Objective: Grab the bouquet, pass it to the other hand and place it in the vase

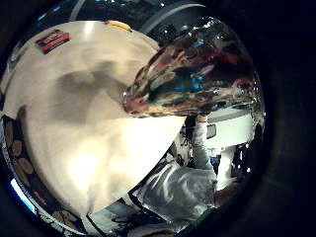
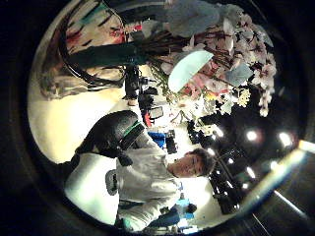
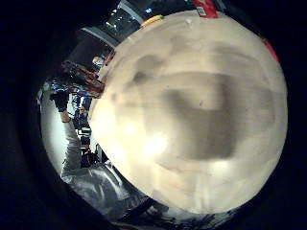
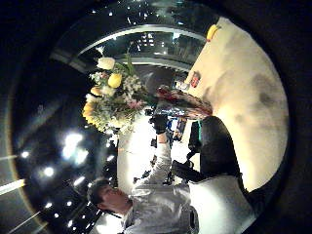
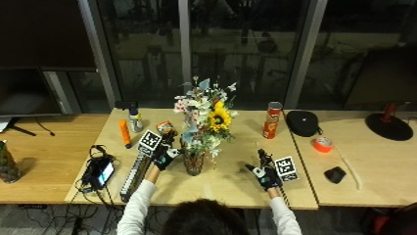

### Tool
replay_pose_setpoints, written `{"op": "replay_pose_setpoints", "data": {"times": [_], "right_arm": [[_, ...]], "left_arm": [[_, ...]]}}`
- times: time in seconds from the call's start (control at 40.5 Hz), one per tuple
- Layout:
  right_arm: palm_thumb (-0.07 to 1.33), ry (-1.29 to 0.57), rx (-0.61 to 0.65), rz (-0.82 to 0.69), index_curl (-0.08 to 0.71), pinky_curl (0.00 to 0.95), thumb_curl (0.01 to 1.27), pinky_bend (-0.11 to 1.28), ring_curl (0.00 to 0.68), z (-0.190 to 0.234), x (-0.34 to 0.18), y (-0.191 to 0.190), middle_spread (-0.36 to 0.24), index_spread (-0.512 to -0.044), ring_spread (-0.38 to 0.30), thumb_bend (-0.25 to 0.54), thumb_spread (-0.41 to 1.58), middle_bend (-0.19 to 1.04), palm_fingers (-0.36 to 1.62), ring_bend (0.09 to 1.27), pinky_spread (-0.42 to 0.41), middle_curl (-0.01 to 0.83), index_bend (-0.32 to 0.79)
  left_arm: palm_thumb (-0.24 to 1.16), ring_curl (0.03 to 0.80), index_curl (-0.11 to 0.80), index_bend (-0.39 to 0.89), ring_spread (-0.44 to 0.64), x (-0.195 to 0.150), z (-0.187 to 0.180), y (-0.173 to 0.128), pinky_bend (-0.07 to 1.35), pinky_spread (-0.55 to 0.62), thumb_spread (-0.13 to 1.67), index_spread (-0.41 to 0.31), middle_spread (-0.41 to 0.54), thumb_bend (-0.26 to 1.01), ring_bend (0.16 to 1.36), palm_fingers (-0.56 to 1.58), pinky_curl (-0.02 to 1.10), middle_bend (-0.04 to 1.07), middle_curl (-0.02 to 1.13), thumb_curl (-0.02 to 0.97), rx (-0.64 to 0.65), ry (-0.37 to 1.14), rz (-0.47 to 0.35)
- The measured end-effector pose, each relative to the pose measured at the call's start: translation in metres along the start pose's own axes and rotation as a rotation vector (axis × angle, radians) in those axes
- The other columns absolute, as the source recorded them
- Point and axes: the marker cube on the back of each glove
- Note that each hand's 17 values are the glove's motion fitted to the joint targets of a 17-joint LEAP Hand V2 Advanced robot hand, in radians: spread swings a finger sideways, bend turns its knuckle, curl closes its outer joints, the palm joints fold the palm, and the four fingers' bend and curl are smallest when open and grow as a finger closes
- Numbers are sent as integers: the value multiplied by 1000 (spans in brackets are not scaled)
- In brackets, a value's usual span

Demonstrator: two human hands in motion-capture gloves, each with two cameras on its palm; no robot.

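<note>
One bouquet [image 5: 205,117], with a sunflower among pale blossoms, stands upright in one patterned vase [image 5: 194,163] near the middle of the light wooden table [image 5: 221,186]. The left hand [image 5: 165,156] is raised just beside the vase at its left; whether its fingers touch the vase or the stems cannot be told from the outside view. Its thumb-side palm view shows the stems and blossoms close by, and its little-finger-side view shows the vase wall close too. The right hand [image 5: 266,177] rests low over the table, well apart from the vase, fingers spread and holding nothing.

Behind the bouquet stand one orange tube [image 5: 124,133], one small bottle [image 5: 135,121] and one red canister [image 5: 271,120]. One long power strip [image 5: 137,172] lies at the person's left, beside one dark device [image 5: 100,171]. On the neighbouring table lie one roll of orange tape [image 5: 322,144] and two dark objects.
</note>
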Motion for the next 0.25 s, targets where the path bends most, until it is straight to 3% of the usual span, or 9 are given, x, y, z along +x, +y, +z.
{"op": "replay_pose_setpoints", "data": {"times": [0.074, 0.173, 0.247], "right_arm": [[772, 83, 67, -44, 239, 327, 496, 452, 284, -3, 4, -2, 11, -355, 30, -18, 1051, 193, 91, 425, 196, 328, 153], [775, 80, 99, 28, 243, 328, 499, 444, 285, 1, 11, 1, 11, -350, 30, -17, 1058, 191, 100, 422, 197, 327, 153], [776, 142, 196, -20, 246, 329, 501, 440, 284, 0, 12, -1, 12, -348, 31, -18, 1061, 190, 106, 416, 198, 326, 151]], "left_arm": [[417, 247, 160, 69, 542, -3, 0, -1, 255, 534, 847, 168, 467, -37, 432, -211, 289, 171, 267, 389, 22, 3, 22], [417, 245, 152, 90, 551, -16, -3, -8, 237, 529, 848, 167, 469, -36, 424, -192, 287, 169, 262, 380, 62, -22, 146], [418, 243, 150, 96, 554, -30, -6, -12, 222, 527, 848, 170, 467, -35, 421, -178, 285, 170, 259, 375, 75, -35, 144]]}}
